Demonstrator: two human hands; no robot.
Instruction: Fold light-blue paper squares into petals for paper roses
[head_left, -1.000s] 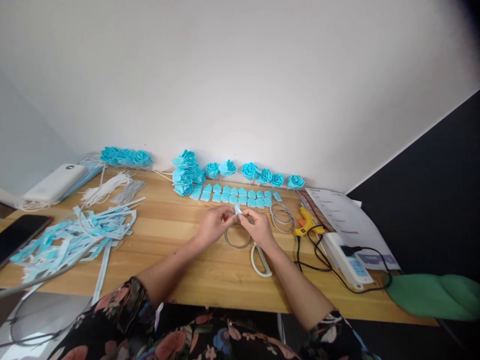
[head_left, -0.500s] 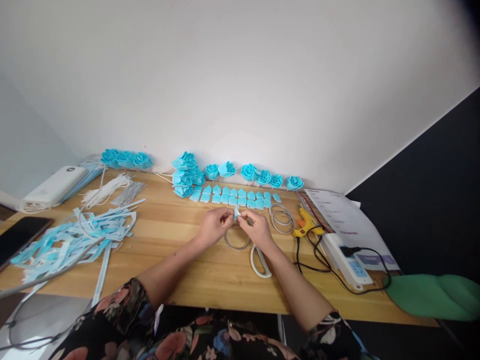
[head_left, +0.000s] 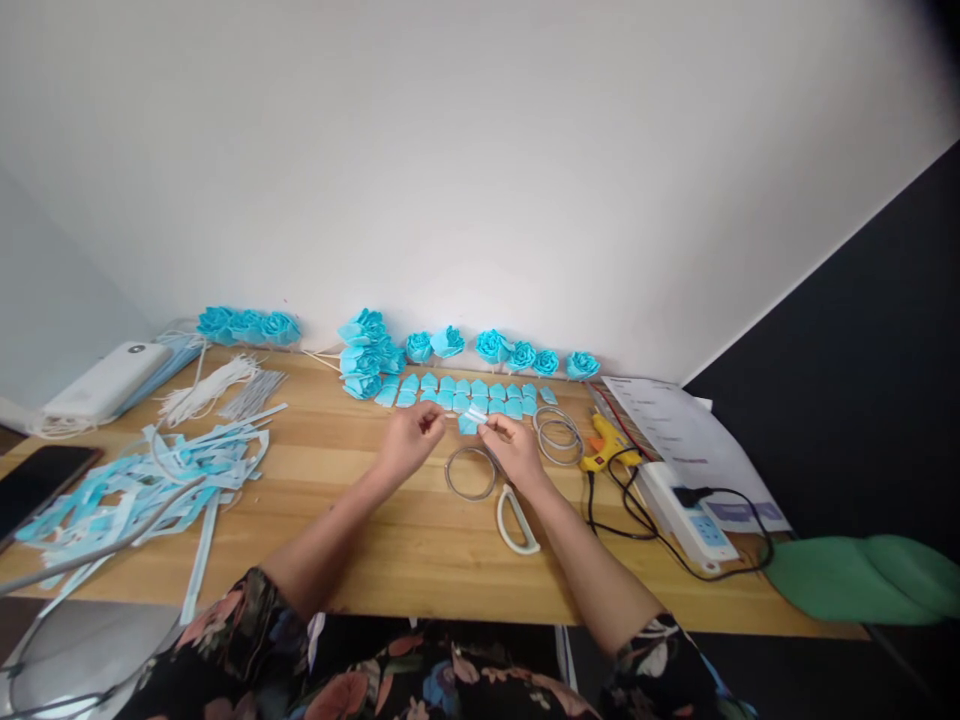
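Observation:
My right hand (head_left: 511, 447) pinches a light blue piece with a white strip (head_left: 472, 418) between thumb and fingers, above the middle of the table. To its left, my left hand (head_left: 411, 440) has its fingers drawn together; whatever lies between its fingertips is too small to name. Behind my hands, small folded blue pieces (head_left: 480, 389) lie in two rows. Blue fabric-like flowers (head_left: 495, 346) stand along the wall beyond them. A metal ring (head_left: 471, 474) and a white D-shaped handle (head_left: 516, 520) lie just in front of my hands.
Cut blue and white strips (head_left: 150, 490), white cords (head_left: 210, 390), a power bank (head_left: 106, 382) and a phone (head_left: 41, 485) are at left. More rings (head_left: 559, 436), a yellow glue gun (head_left: 609, 443), a power strip (head_left: 694, 520) and paper sheets (head_left: 675, 440) occupy the right.
My left hand has come away from the piece and moved left. The piece now shows spread flatter in my right hand. The view has shifted slightly.

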